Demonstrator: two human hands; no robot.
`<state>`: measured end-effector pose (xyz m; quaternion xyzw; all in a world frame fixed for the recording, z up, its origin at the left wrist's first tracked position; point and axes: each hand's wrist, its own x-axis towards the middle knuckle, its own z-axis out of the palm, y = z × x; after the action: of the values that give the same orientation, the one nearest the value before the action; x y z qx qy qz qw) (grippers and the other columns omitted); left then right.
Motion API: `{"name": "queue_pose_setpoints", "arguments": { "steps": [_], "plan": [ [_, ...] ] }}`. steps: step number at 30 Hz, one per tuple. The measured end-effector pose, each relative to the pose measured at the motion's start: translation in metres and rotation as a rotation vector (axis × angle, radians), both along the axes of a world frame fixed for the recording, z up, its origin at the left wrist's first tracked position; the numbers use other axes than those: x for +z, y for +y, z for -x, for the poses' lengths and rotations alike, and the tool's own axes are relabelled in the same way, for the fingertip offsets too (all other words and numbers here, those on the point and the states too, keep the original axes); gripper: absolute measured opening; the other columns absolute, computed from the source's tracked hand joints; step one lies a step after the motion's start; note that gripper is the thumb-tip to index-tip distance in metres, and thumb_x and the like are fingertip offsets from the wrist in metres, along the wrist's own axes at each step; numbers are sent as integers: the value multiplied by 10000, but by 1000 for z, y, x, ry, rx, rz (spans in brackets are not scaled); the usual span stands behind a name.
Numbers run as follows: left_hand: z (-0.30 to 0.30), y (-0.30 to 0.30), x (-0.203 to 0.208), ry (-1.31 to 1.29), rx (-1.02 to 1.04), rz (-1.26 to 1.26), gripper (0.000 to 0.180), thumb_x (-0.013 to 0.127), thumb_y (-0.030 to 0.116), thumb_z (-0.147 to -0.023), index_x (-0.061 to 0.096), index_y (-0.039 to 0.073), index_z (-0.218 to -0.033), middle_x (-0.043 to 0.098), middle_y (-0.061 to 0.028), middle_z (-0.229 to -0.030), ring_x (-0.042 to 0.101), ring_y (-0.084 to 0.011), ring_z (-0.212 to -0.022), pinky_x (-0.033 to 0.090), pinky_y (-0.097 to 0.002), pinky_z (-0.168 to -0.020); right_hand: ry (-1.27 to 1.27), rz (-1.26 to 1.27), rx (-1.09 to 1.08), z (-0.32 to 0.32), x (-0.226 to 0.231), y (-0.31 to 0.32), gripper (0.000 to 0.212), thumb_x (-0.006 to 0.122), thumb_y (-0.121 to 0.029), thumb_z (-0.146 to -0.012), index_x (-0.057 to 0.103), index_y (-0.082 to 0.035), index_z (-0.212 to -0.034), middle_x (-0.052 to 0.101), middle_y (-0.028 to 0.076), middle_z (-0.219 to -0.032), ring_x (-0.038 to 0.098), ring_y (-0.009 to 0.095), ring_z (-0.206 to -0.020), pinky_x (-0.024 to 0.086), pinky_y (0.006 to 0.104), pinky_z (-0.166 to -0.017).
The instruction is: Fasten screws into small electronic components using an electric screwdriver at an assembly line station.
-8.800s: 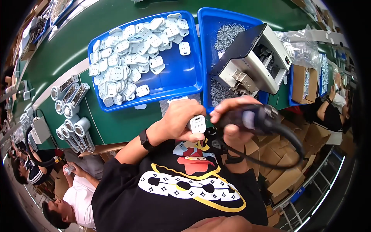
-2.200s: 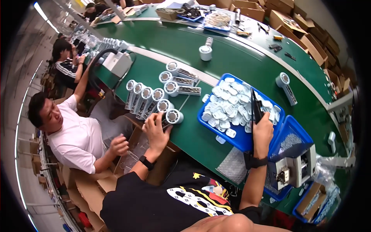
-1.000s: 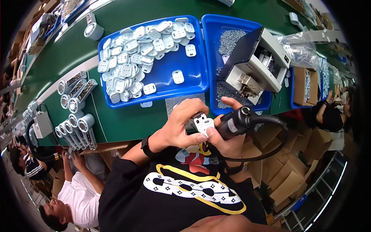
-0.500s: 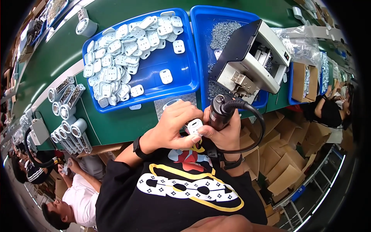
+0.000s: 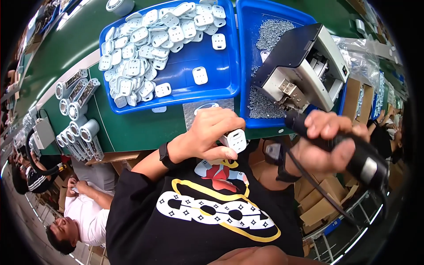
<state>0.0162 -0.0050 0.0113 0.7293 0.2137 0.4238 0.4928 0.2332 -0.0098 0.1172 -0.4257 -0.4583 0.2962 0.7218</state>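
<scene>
My left hand is closed around a small part with a white end plate that has several holes and a slot; most of its body is hidden in the palm. In my right hand, a black electric screwdriver is gripped by its body, its cable hanging below. The screwdriver's tip reaches the front of the screw feeder, by its metal outlet; whether they touch I cannot tell. Beneath the feeder, a blue tray holds loose screws.
Left of the feeder, another blue tray carries a heap of white plates. Several white cylindrical units with arms stand on the green table. Cardboard lies low on the right. Another person works at lower left.
My right hand has carried the screwdriver away from the held part, rightward to the feeder, tilting it over. The left hand has stayed nearby, its part's plate now facing more toward me.
</scene>
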Motion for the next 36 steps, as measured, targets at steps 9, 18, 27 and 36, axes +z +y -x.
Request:
{"name": "queue_pose_setpoints", "arguments": {
  "steps": [9, 18, 27, 36],
  "plan": [
    [-5, 0, 6, -32, 23, 44, 555, 592, 561, -925, 647, 11, -982, 626, -67, -744, 567, -217, -583, 403, -342, -542, -279, 152, -328, 10, 2, 19, 495, 635, -435, -971, 401, -95, -1244, 554, 88, -795, 562, 212, -593, 512, 404, -605],
    [-1, -1, 8, -24, 2, 99, 474, 710, 446, -817, 666, 12, -1001, 621, -93, -757, 598, -269, -625, 427, -372, -555, 91, -104, 166, 36, 62, -42, 547, 751, -252, -895, 378, -93, -1260, 603, 94, -800, 591, 221, -577, 550, 376, -555],
    [-4, 0, 4, -47, 22, 61, 506, 642, 498, -881, 660, 4, -989, 629, -80, -747, 595, -245, -597, 419, -355, -535, 23, -110, 448, 41, 43, -15, 504, 737, -389, -898, 456, -70, -1166, 557, 15, -755, 564, 117, -547, 511, 265, -530],
    [-6, 0, 5, -24, 10, 43, 542, 596, 535, -915, 656, 0, -978, 629, -80, -739, 595, -235, -588, 412, -349, -523, 30, -126, 346, 47, 38, -24, 510, 745, -378, -880, 457, -64, -1159, 569, 12, -755, 562, 115, -527, 512, 252, -513]
  ]
}}
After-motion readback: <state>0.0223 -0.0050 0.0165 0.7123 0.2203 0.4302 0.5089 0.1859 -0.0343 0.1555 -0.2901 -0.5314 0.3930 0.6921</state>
